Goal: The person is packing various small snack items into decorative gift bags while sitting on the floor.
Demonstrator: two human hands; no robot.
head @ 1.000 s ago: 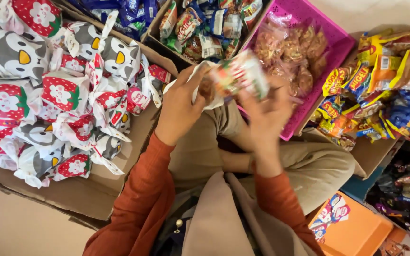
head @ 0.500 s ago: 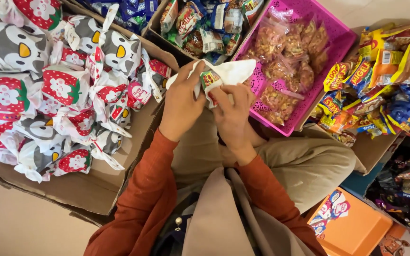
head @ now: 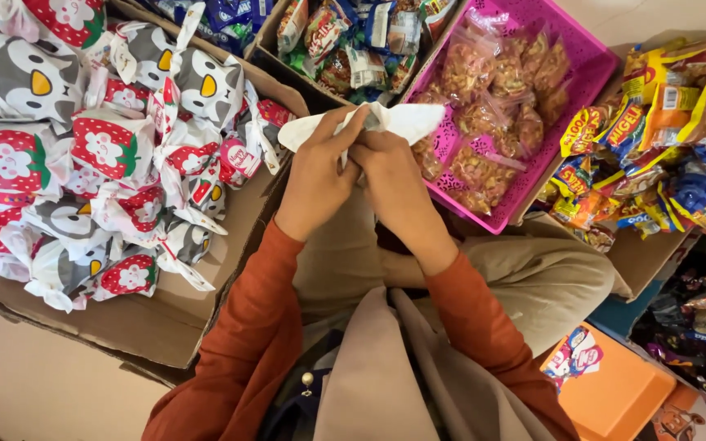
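Note:
My left hand (head: 319, 178) and my right hand (head: 394, 186) are together in front of me, both closed on the top of a small white plastic goodie bag (head: 408, 121). The bag's two white flaps stick out left and right above my fingers. Its body is hidden behind my hands. Both arms wear rust-orange sleeves and rest above my lap.
A cardboard box (head: 157, 318) at left holds several tied bags printed with strawberries and penguins. A pink basket (head: 594, 69) of clear-wrapped snacks sits ahead. A box of mixed snack packets (head: 345, 41) is beyond it, colourful packets (head: 663, 139) at right, an orange box (head: 614, 388) lower right.
My hands closed together over the bag's mouth. The snacks seen inside the open bag a second ago are now covered, and the bag's top has been gathered into two flaps.

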